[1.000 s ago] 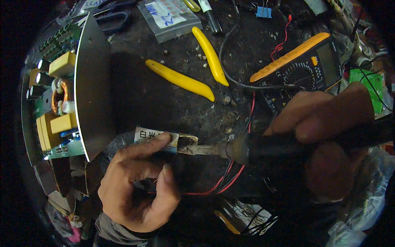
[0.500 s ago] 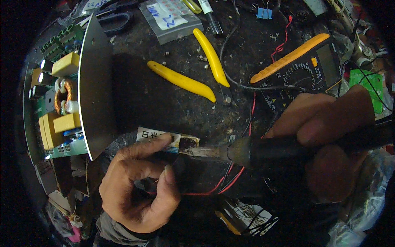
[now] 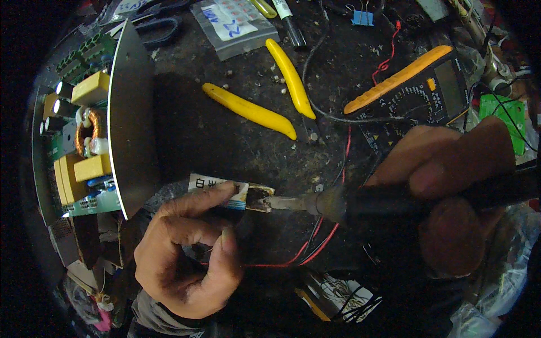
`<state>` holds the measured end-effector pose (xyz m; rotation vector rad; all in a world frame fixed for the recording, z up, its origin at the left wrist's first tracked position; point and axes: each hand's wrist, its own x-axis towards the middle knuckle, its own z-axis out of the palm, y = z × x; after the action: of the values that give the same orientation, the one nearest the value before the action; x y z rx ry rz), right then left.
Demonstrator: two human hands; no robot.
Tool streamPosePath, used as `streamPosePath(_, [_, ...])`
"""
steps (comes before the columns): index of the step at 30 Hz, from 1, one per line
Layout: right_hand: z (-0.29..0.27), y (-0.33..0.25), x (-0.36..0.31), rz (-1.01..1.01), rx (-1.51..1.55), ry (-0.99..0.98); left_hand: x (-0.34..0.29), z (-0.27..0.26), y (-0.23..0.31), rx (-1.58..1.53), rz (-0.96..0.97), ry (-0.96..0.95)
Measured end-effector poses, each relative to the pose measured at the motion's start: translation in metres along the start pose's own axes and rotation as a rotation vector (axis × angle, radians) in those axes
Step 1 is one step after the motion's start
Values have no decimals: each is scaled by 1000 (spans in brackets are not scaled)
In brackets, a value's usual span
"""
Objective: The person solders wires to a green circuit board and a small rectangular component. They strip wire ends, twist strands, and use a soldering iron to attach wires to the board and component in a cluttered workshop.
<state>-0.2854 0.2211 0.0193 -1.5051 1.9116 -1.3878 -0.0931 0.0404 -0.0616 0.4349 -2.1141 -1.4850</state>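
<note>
My left hand curls beside a small white paper box, its index finger pressing on the box top. The thumb bends toward the other fingers, and a thin red wire runs behind the thumb; whether they pinch it I cannot tell. Dark, crusty matter shows in the open right end of the box. My right hand, in shadow, is closed around the thick black handle of a soldering iron. The iron's pale, tapered tip points left and meets the dark matter.
Yellow-handled cutters lie spread beyond the box. An orange-edged multimeter lies at right. On the left stands a circuit board beside a metal plate. A clear plastic bag and a marker are at the back.
The iron's tip has drawn back slightly to the right, baring more of the box's dark contents. My left thumb has shifted a little left; the box has tilted slightly.
</note>
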Motion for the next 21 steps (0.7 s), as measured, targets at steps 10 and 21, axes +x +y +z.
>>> streamPosePath(10, [-19, -25, 45, 579, 248, -423, -7, -5, -10, -296, -81, -26])
streamPosePath(21, [5, -12, 12, -154, -89, 175, -9, -10, -8, -451, -213, -5])
